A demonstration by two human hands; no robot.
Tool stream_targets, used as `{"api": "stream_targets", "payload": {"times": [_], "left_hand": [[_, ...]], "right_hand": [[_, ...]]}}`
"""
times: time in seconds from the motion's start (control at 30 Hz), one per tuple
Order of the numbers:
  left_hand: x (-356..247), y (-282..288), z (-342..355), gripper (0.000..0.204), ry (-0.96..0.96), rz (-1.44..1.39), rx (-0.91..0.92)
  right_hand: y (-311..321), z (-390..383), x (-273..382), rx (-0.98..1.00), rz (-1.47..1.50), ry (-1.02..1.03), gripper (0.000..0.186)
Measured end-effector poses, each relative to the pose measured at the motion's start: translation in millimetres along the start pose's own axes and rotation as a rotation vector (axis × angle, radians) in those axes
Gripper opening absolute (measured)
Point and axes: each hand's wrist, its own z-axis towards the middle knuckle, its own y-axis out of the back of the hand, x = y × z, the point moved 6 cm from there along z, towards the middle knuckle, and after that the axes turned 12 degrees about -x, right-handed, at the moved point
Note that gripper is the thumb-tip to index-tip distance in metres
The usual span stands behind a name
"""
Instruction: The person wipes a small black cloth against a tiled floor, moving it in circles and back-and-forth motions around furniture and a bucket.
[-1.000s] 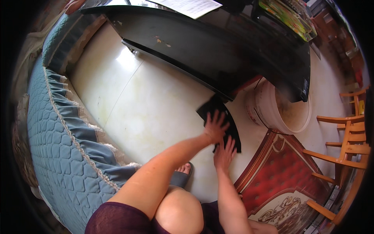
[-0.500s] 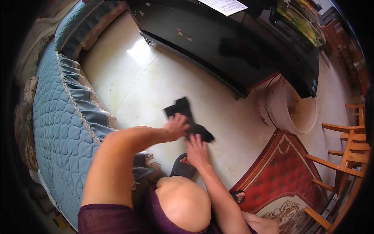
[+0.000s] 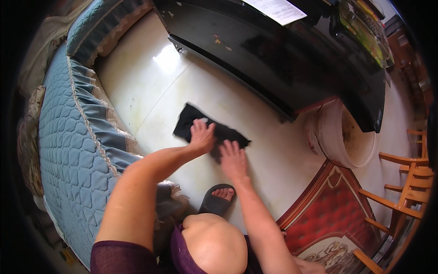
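In the head view, we see a black cloth (image 3: 224,131) on the floor (image 3: 150,91) near the middle of the frame. It is matte and soft, a rough oblong slanting down from its wider upper left end to a narrower right end, with uneven, slightly blurred edges and shallow creases. A small pale patch shows beside the left fingertips; we cannot tell what it is.

The left hand (image 3: 202,138) rests on the cloth, its fingers spread and laid over the fabric rather than closed around it. The right hand (image 3: 234,160) is also splayed, its fingertips at the cloth's lower edge, and we see nothing pinched in it.

The floor is smooth, pale and glossy, with faint yellowish blotches, a thin straight seam and a bright glare. Along the left, we find a blue quilted cover (image 3: 64,150) with a gathered ruffle and pale lace. Across the top runs a shiny black table (image 3: 273,59), its surface chipped in places. At right stand a round, whitish bucket (image 3: 319,132) and slatted wooden chairs (image 3: 413,182); below the bucket lies a red mat (image 3: 328,201) with a tufted-looking pattern and scrollwork.
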Motion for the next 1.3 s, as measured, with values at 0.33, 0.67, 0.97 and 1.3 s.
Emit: {"api": "stream_targets", "payload": {"times": [0.33,0.67,0.97,1.3], "left_hand": [[-94,-7,12,0.064,-0.487,-0.149,-0.151],[114,0,9,0.063,0.535,0.021,-0.219],[251,-6,-12,0.065,1.452,-0.002,-0.383],[112,6,182,0.063,0.418,-0.144,-0.386]], "right_hand": [[22,-60,-55,-0.034,-0.017,-0.282,0.054],[30,8,59,0.027,0.358,0.132,0.050],[29,-11,53,0.121,0.617,0.048,0.040],[9,-16,33,0.152,0.688,-0.209,0.034]]}}
